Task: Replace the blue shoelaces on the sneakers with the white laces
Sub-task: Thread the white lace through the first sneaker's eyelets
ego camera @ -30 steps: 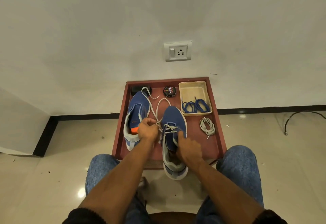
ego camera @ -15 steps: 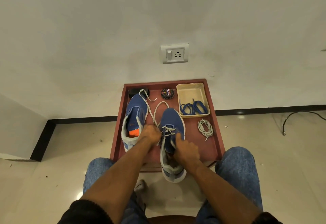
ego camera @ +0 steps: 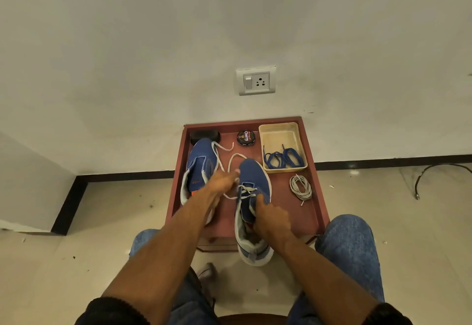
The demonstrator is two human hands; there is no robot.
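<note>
head view is showing the right sneaker [ego camera: 252, 186] lying on the red tray [ego camera: 313, 212], toe pointing away from the person. the left hand [ego camera: 221, 181] is reaching over the white lace [ego camera: 231, 168] just left of the toe; its fingers are blurred, perhaps pinching the lace, i cannot tell. the right hand [ego camera: 272, 218] is gripping the tongue. the blue laces [ego camera: 283, 158] are lying in the beige tray [ego camera: 278, 126]

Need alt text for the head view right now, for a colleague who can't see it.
A person's left hand pulls a white lace on the right sneaker while the right hand grips its collar. Removed blue laces lie in a beige tray; a spare white lace coil sits nearby.
</note>
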